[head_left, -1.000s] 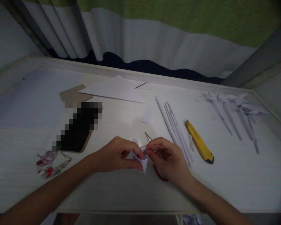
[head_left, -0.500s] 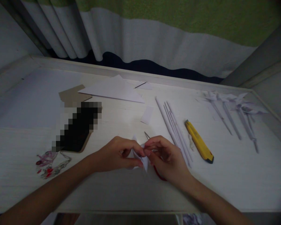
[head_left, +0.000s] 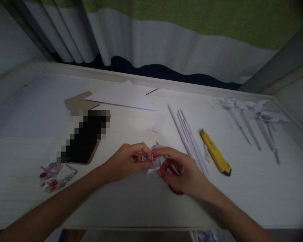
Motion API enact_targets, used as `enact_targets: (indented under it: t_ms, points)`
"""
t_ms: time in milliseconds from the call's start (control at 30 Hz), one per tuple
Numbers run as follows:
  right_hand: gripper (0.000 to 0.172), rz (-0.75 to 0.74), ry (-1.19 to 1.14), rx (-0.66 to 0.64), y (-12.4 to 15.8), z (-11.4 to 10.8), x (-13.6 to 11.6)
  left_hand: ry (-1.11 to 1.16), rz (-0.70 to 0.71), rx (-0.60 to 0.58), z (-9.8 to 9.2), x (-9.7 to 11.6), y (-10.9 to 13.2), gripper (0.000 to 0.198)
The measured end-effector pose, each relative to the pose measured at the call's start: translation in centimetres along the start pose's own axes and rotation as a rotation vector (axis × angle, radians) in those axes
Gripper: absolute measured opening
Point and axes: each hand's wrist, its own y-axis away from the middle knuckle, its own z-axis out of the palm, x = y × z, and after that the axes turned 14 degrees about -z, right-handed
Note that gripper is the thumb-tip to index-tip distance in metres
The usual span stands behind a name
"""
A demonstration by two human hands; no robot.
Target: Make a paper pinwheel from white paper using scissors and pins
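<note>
My left hand (head_left: 127,162) and my right hand (head_left: 184,173) meet near the front middle of the white table (head_left: 255,191). Both pinch a small folded white paper piece (head_left: 154,162) between their fingertips. Red-handled scissors (head_left: 173,179) lie under my right hand, mostly hidden, with a metal tip showing just behind the paper. Whether my right hand touches them I cannot tell.
Several rolled white paper sticks (head_left: 185,132) and a yellow utility knife (head_left: 215,152) lie right of my hands. Finished paper pinwheels (head_left: 255,116) are at far right. A dark phone (head_left: 84,137), beaded charm (head_left: 56,174), cardboard (head_left: 77,101), paper sheets (head_left: 122,95) and a paper strip (head_left: 159,123) lie left and behind.
Both hands have turned the paper piece, and it now sits more bunched between the fingertips. My right hand has rolled so more of the red scissor handle shows.
</note>
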Motion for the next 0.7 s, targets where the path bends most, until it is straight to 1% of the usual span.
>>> enact_targets:
  t_ms: [133, 200, 233, 367, 467, 533, 567, 600, 633, 700]
  points:
    - [0.041, -0.043, 0.135, 0.032, -0.1, 0.1, 0.6, 0.162, -0.092, -0.067, 0.4, -0.4, -0.4, 0.014]
    - [0.036, -0.056, 0.193, 0.048, 0.0, 0.3, 1.0, 0.189, -0.104, -0.088, 0.4, -0.3, -0.4, 0.013]
    - [0.033, -0.059, 0.221, 0.056, 0.0, 0.4, 1.1, 0.166, -0.099, -0.076, 0.3, -0.2, -0.4, 0.014]
    - [0.021, -0.054, 0.315, 0.055, 0.0, 0.5, 1.3, -0.055, -0.066, 0.05, -0.4, 0.6, 0.1, 0.02]
    - [0.018, -0.058, 0.342, -0.003, -0.1, 0.4, 1.2, -0.215, -0.039, 0.216, -1.4, 0.8, 0.4, 0.024]
    - [0.018, -0.069, 0.34, -0.04, -0.2, 0.4, 1.3, -0.3, 0.007, 0.334, -2.1, 0.7, 0.3, 0.022]
    - [0.019, -0.075, 0.336, -0.054, -0.2, 0.5, 1.3, -0.335, 0.046, 0.364, -2.5, 0.6, 0.3, 0.021]
    - [0.02, -0.083, 0.33, -0.07, -0.2, 0.5, 1.3, -0.369, 0.091, 0.369, -2.8, 0.4, 0.1, 0.021]
    - [0.02, -0.091, 0.324, -0.092, -0.2, 0.5, 1.4, -0.405, 0.139, 0.348, -3.2, 0.1, -0.1, 0.022]
    - [0.019, -0.106, 0.318, -0.155, -0.1, 0.5, 1.4, -0.493, 0.214, 0.266, -3.7, -0.4, -0.6, 0.024]
